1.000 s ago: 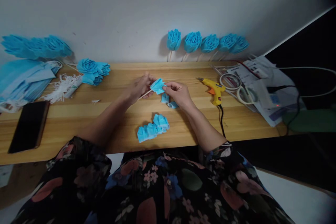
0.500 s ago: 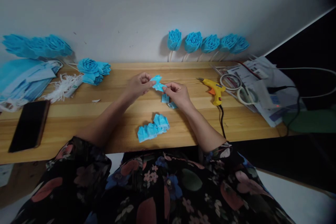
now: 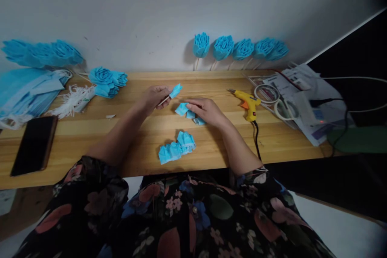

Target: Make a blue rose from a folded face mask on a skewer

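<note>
My left hand is closed on a thin wooden stick. A small blue fabric bud is wrapped round the stick's far end, tilted up to the right. Close by on the right, my right hand pinches a blue folded petal piece between thumb and fingers, low over the wood. Under and beside those fingers lie more blue pieces, partly hidden. Nearer to me, several folded blue petals lie in a row.
A yellow glue gun lies to the right, its cord running to the table's front edge. Finished blue flowers lean on the wall. At left are blue masks, white loops, more flowers and a phone.
My hands have moved apart. The left one has drawn back with the stick and its blue bud, while the right has lowered to the pieces on the table and pinches one.
</note>
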`<state>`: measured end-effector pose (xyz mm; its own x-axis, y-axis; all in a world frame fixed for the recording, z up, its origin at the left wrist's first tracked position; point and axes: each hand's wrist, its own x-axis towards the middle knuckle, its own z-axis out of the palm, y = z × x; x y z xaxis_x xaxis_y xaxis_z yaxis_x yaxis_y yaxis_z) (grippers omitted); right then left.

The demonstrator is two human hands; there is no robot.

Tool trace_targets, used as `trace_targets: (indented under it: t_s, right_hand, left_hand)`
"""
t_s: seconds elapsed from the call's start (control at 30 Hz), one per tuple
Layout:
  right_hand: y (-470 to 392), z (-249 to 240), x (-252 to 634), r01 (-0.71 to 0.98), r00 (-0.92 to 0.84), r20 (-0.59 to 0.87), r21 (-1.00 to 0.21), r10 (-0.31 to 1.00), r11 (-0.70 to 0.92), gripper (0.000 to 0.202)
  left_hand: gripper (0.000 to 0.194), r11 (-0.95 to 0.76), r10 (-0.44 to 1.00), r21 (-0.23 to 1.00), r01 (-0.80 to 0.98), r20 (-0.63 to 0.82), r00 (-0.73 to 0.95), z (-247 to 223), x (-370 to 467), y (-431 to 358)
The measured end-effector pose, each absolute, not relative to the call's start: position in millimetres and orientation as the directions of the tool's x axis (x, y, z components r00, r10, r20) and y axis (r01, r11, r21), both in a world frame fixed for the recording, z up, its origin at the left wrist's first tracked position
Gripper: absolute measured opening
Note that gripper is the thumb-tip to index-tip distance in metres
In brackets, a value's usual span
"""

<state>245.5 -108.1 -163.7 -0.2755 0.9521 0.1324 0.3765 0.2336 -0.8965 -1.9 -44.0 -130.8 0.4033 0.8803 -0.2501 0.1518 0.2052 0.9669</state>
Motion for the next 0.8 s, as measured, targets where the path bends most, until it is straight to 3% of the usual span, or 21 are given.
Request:
trace_targets:
  t_s: [0.1,0.33,0.5,0.63,0.8]
  right_hand:
    - [-106.4,-166.5,243.1,0.411,-0.247,0.253,-0.847,0.935,0.338,0.035]
    - [-109.4,-164.7,237.2,0.361,-0.172,0.189,-0.901,0.967,0.24,0.032]
    - [-107.6,-163.4,237.0,0.335,-0.164,0.315,-0.874,0.935,0.353,0.018]
    - [-106.0,-163.2,236.8,0.202,-0.018,0.236,-0.951,0.972,0.234,0.037]
    - [-107.2,-159.5,234.6,0.138,-0.011,0.14,-0.98,0.99,0.14,0.059]
  left_hand:
    - [0.049,0.214,0.873,0.967,0.137,-0.253,0.417,-132.2,2.8,-48.1]
    - [0.053,0.146,0.834,0.986,0.083,-0.168,0.526,-131.7,5.0,-56.5]
    - [0.045,0.124,0.864,0.992,0.031,-0.123,0.488,-139.8,9.0,-56.5]
    - [0.043,0.061,0.899,0.998,0.017,-0.063,0.434,-144.3,12.1,-55.6]
    - [0.036,-0.04,0.899,0.997,0.062,0.009,0.438,-141.1,15.0,-60.7]
